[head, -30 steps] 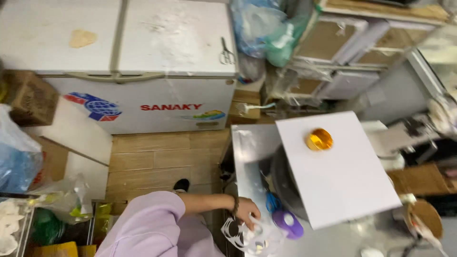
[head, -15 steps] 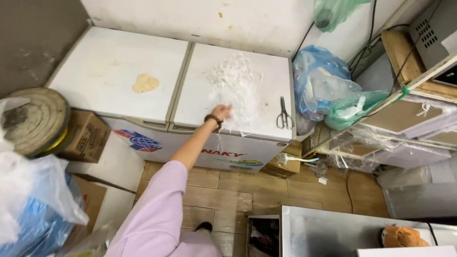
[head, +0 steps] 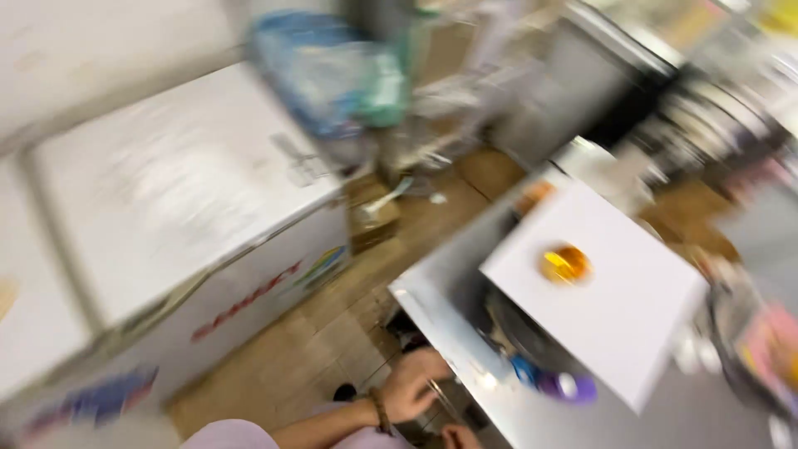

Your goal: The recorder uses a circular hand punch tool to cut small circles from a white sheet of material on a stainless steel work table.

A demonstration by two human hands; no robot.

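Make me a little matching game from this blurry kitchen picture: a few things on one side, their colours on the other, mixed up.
Things:
1. chest freezer
2. round object on the square board
3. small item at the board's near edge
4. sleeve

Colours:
a. purple
b. pale lilac
c. white
d. orange-yellow

Pairs: 1-c, 2-d, 3-a, 4-b
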